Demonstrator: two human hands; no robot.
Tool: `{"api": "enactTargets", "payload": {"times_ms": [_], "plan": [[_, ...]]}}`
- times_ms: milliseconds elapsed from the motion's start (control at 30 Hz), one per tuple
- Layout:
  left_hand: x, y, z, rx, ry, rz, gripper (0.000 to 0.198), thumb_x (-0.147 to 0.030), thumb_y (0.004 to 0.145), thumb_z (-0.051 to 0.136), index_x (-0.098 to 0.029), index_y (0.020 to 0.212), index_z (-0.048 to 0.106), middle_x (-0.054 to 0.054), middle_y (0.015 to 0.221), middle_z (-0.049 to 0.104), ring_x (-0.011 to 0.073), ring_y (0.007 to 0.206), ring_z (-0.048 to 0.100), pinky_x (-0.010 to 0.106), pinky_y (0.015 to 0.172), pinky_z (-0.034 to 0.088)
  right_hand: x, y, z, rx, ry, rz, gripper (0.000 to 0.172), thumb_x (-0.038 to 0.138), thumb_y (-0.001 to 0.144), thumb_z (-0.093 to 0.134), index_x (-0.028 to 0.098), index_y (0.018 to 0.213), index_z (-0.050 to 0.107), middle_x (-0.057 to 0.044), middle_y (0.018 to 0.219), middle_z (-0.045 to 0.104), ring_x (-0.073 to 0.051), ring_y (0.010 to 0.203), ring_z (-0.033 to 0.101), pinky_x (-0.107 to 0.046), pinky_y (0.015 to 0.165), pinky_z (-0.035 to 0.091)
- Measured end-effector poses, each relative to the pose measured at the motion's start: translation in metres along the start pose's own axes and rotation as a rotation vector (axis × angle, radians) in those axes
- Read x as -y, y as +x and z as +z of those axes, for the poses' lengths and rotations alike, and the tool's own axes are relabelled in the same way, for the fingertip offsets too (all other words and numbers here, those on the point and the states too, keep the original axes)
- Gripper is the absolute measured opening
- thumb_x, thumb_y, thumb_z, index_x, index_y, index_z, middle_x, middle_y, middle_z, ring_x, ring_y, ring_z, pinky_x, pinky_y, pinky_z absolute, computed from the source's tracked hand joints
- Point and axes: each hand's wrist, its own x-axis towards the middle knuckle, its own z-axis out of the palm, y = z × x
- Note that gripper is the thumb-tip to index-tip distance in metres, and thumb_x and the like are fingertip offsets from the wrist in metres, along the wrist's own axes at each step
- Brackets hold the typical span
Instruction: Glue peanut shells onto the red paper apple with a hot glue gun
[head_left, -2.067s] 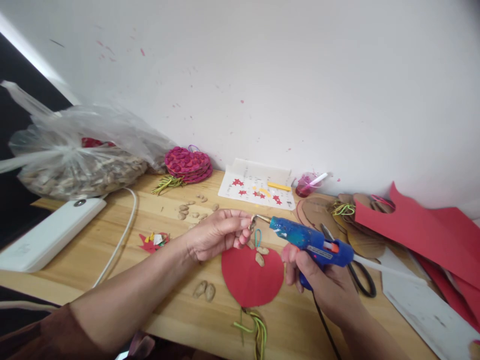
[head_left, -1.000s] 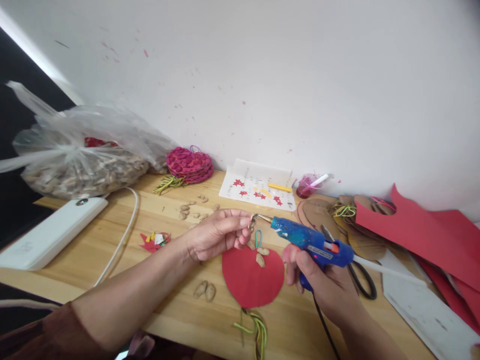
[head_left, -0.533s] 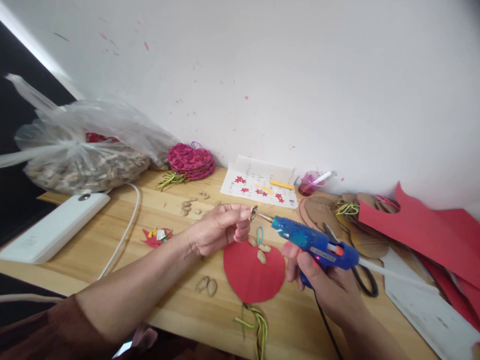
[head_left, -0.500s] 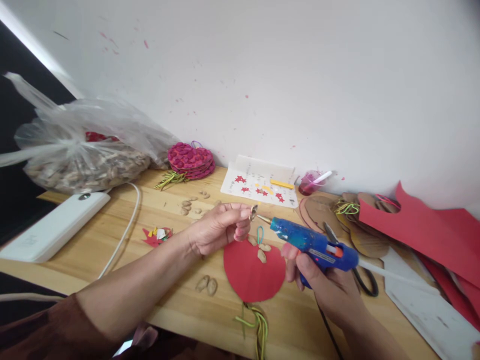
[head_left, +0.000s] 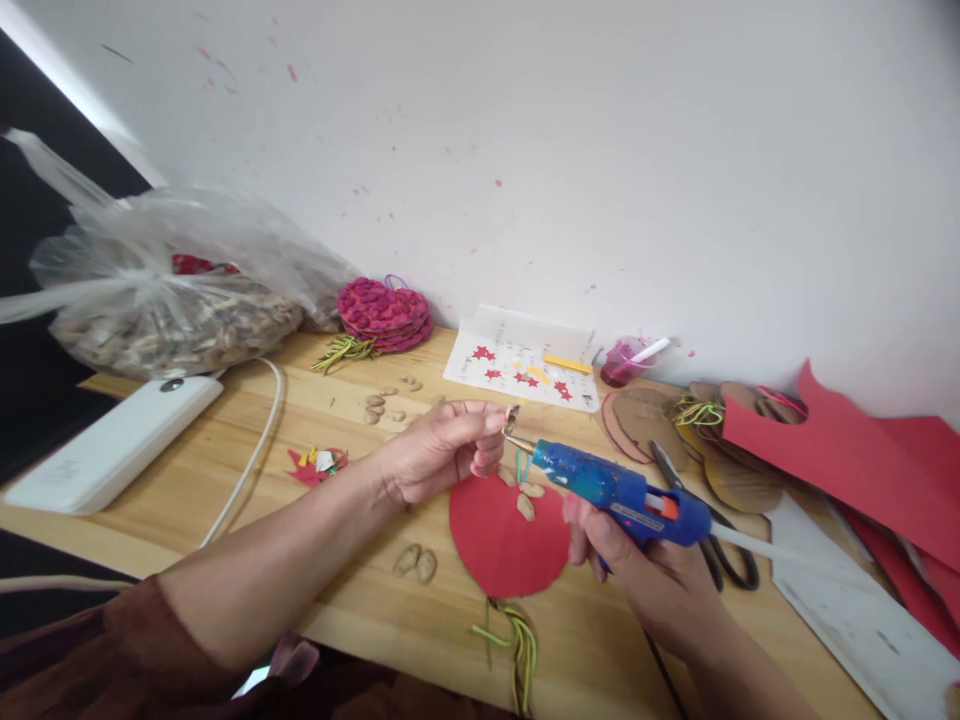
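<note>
My left hand (head_left: 442, 458) pinches a small nut shell (head_left: 512, 418) between thumb and fingertips, held above the wooden table (head_left: 330, 600). My right hand (head_left: 637, 570) grips a blue glue gun (head_left: 622, 488) whose metal nozzle tip touches the underside of the shell. Just below lies a red paper disc (head_left: 499, 540) with a few shells stuck near its top edge and a teal loop. Green and yellow strings (head_left: 514, 645) trail from the disc's bottom.
A clear plastic bag of shells (head_left: 172, 310) sits at the back left beside a white box (head_left: 105, 445) and cable. A stack of pink discs (head_left: 384, 312), a sheet with red stars (head_left: 525, 362), cardboard discs (head_left: 660, 425), scissors (head_left: 712, 540) and red paper (head_left: 862, 460) line the back and right.
The glue gun has tilted and dropped a little, its nozzle now meeting the shell from below. My left hand has held the shell nearly still.
</note>
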Motion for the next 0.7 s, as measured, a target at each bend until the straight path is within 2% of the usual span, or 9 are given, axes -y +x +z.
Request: {"api": "enactTargets", "payload": {"times_ms": [300,533,700], "plan": [[-0.001,0.0,-0.001,-0.001,0.01,-0.006,0.046,-0.042,0.073,0.085,-0.018,0.063,0.047,-0.008,0.055,0.037,0.0066,0.053,0.036,0.021,0.052,0.03,0.002,-0.001,0.002,-0.027,0.008,0.022,0.03,0.044,0.096,0.061,0.024,0.075,0.067,-0.003,0.068,0.066,-0.016,0.059,0.057,-0.029,0.05,0.043],[-0.002,0.0,-0.001,0.015,-0.019,0.011,0.044,-0.038,0.075,0.084,-0.018,0.064,0.048,-0.008,0.056,0.037,0.0065,0.053,0.037,0.02,0.052,0.03,-0.005,0.001,-0.003,0.042,-0.005,-0.033,0.027,0.04,0.097,0.061,0.024,0.078,0.067,-0.003,0.069,0.067,-0.016,0.059,0.059,-0.028,0.05,0.045],[-0.002,-0.001,-0.003,0.02,-0.023,0.011,0.044,-0.039,0.076,0.084,-0.018,0.064,0.047,-0.008,0.057,0.036,0.0068,0.053,0.037,0.02,0.053,0.03,0.002,-0.001,0.0,-0.012,0.013,0.025,0.032,0.045,0.096,0.061,0.024,0.074,0.066,-0.003,0.068,0.065,-0.016,0.061,0.059,-0.028,0.049,0.044]]}}
